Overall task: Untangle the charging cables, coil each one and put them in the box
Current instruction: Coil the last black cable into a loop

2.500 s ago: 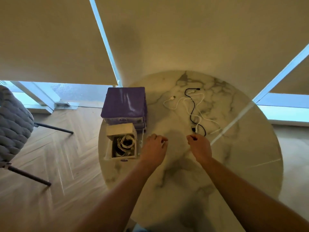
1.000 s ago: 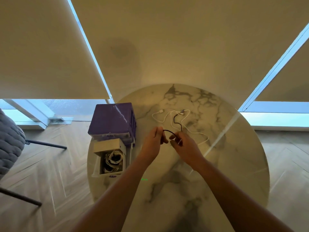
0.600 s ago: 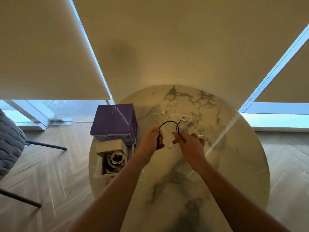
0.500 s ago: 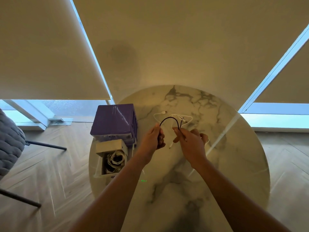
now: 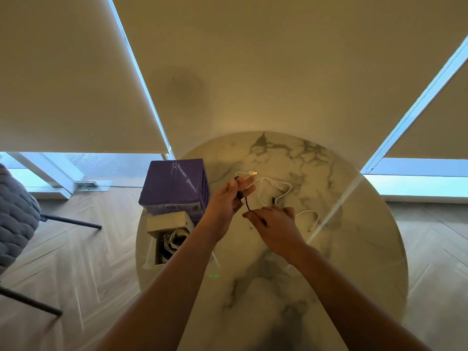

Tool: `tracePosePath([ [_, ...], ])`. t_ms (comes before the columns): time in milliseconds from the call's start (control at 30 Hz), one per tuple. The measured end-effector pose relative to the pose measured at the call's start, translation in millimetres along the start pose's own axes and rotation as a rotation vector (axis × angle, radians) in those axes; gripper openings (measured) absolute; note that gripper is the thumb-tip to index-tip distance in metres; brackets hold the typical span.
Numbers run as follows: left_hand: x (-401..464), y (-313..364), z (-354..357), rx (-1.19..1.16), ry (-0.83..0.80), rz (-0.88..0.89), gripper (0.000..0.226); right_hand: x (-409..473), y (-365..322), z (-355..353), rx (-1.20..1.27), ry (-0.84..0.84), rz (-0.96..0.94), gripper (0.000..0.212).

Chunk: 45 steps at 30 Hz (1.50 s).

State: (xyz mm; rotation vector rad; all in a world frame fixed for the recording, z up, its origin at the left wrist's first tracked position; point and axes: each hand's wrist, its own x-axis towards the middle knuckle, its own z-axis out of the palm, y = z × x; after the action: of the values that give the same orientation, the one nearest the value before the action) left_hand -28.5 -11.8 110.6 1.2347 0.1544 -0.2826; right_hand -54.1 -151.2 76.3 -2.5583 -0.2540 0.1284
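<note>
left hand (image 5: 229, 198) grips black cable (image 5: 246, 202) loops, right hand (image 5: 272, 224) pinches its tail, above the counter (image 5: 354, 249). white cable (image 5: 278, 186) lies at twelve o'clock, box (image 5: 168, 236) at nine. risk: the tail may snag the white cable and drag it.

Left arm: bare forearm reaching forward from lower left, wrist raised.
Left hand (image 5: 229, 198): palm turned inward, fingers partly extended, thumb and palm holding a black cable (image 5: 246, 202).
Right arm: bare forearm reaching in from lower right.
Right hand (image 5: 274, 228): back upward, fingers curled, pinching the same black cable lower down.
</note>
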Motion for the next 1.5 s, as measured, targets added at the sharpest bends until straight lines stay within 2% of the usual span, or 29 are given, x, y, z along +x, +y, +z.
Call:
tracePosePath([
  [200,1,-6,-7,0.434,0.143,0.116,0.025,1,-3,-14,0.149,0.114,0.063,0.020],
  [400,-2,-3,0,0.688,0.061,0.119,0.024,6,-10,-21,0.260,0.189,-0.012,0.010],
  [567,0,2,0,0.548,-0.061,-0.001,0.036,8,-9,-29,0.400,0.222,-0.014,0.007],
  [667,1,6,3,0.485,-0.054,-0.073,0.040,11,-6,-34,0.447,0.248,0.017,0.013],
  [767,-7,8,7,0.337,-0.057,-0.033,0.040,10,-8,-36,0.506,0.255,0.052,0.018],
  [933,-11,14,8,0.155,-0.069,-0.116,0.035,11,-10,-34,0.536,0.273,0.018,0.022],
  [1133,-11,22,5,-0.175,-0.062,-0.161,0.028,9,-6,-27,0.530,0.246,0.084,0.023],
  [1300,-14,19,3,-0.211,-0.053,-0.087,0.027,-6,-10,-20,0.539,0.235,0.151,0.020],
  [1400,-16,16,6,-0.197,-0.068,-0.011,0.028,-10,-14,-19,0.392,0.187,0.188,0.028],
  [1500,-14,16,6,-0.181,-0.044,0.045,0.028,-12,-20,-19,0.238,0.078,0.119,0.031],
])
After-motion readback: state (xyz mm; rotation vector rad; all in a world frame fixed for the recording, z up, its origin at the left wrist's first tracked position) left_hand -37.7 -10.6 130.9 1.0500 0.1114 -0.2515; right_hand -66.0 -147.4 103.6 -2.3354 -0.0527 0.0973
